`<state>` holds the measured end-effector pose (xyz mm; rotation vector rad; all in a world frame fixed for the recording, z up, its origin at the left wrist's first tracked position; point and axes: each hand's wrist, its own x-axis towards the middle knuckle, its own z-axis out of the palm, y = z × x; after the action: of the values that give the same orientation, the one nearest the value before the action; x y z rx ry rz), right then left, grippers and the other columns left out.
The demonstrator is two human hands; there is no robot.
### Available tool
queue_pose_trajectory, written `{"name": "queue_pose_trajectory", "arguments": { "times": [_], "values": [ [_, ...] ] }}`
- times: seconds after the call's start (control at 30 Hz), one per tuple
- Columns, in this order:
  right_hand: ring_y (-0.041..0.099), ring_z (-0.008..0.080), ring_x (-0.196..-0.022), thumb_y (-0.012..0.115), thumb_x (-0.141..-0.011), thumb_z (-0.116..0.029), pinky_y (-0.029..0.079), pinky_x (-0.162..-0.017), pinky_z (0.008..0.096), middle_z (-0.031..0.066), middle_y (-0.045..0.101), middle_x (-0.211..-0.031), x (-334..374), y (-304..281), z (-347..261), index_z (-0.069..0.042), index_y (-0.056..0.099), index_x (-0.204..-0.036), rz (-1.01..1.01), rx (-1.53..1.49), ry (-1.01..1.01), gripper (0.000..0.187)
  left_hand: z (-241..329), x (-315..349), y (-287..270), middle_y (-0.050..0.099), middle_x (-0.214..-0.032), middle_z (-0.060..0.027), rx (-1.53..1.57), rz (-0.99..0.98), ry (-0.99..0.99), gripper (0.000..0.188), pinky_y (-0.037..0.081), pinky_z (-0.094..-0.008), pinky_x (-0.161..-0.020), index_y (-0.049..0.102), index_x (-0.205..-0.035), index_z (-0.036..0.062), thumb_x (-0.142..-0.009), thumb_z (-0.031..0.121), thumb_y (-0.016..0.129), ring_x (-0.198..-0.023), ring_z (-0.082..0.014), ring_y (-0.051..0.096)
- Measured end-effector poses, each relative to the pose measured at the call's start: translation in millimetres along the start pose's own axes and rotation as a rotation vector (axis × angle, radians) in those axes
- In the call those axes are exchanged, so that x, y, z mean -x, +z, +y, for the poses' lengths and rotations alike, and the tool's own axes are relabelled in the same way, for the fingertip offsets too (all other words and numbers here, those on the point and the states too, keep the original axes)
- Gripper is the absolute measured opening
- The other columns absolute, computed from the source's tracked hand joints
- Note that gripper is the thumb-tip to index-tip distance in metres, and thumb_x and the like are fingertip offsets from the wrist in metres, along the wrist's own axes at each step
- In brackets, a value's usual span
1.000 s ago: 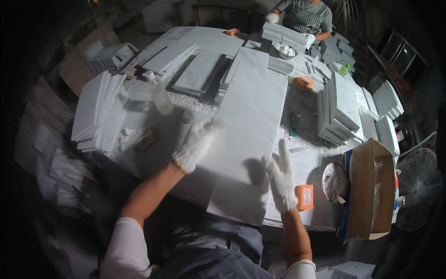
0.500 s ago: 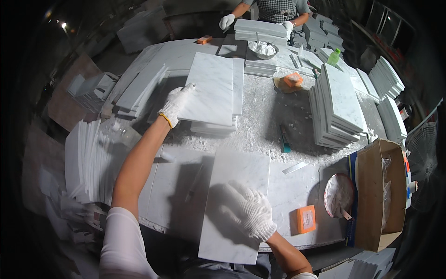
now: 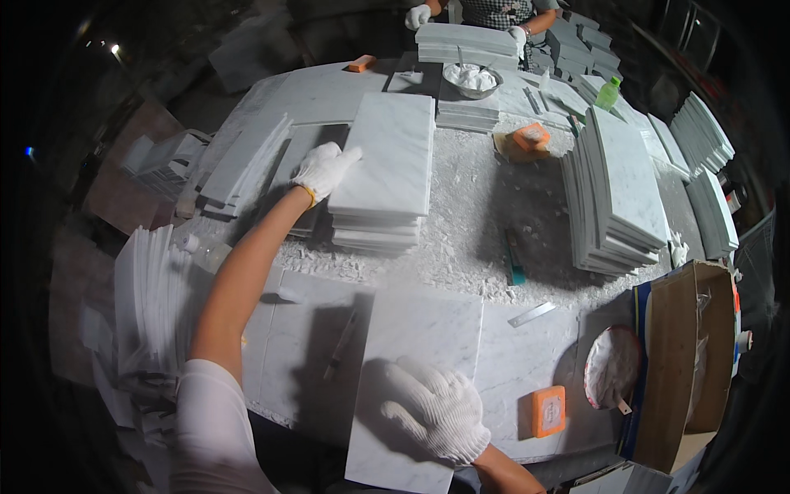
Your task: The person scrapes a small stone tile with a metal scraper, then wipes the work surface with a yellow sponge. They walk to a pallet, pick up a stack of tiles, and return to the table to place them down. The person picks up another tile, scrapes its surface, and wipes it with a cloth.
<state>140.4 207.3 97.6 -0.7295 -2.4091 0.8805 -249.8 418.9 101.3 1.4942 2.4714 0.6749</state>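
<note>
My left hand point(image 3: 323, 170), in a white knit glove, is at the left edge of a grey-veined white marble tile point(image 3: 391, 152) that tops a stack. Its thumb side lies over the tile's edge; the other fingers are curled and partly hidden. Close to me, a second marble tile point(image 3: 421, 325) lies on the worktable, its near end reaching past the front edge. My gloved right hand point(image 3: 440, 412) rests palm down on it, fingers spread. Left of this tile lies a thin pen-like tool point(image 3: 339, 350); an orange block point(image 3: 549, 411) is to its right.
At the right stand a round tub of white paste point(image 3: 611, 366) and an open cardboard box point(image 3: 685, 362). Another tile stack point(image 3: 621, 177) rises behind them, beside a green-ended tool point(image 3: 514, 262). Upright tiles point(image 3: 141, 296) line the left. A co-worker's gloved hand point(image 3: 418, 16) is across the table.
The upper tile has shifted right and now sits in line with its stack, my left hand moving with it. My right hand stays on the near tile. The view has shifted slightly.
</note>
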Motion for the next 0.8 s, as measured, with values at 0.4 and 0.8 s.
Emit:
{"name": "queue_pose_trajectory", "arguments": {
  "times": [0.4,0.8],
  "values": [
    [0.066,0.0371,-0.1,0.06,-0.098,-0.036,0.052,-0.086,0.0465,0.0133,0.065,-0.13,13.5,7.3,5.1,-0.011,0.061,-0.134,0.092,-0.047,-0.123,0.044,69.6,165.3,-52.7,0.072,-0.111,-0.0168,-0.105,-0.076,0.56,0.043,0.056,-0.0423,-0.093,0.064,-0.124,0.0046,-0.095,0.036,0.067,-0.106,-0.0287,0.07],
    [0.069,0.0217,-0.084,0.053,-0.105,-0.028,0.054,-0.08,0.0337,0.0166,0.073,-0.102,198.8,44.2,5.8,0.01,0.065,-0.121,0.696,-0.67,0.557,0.043,53.5,414.1,17.4,0.041,-0.158,-0.0176,-0.203,-0.523,1.499,0.086,0.027,-0.054,-0.124,0.04,-0.154,0.0138,-0.093,0.074,0.039,-0.147,-0.0369,0.038]
  ]
}}
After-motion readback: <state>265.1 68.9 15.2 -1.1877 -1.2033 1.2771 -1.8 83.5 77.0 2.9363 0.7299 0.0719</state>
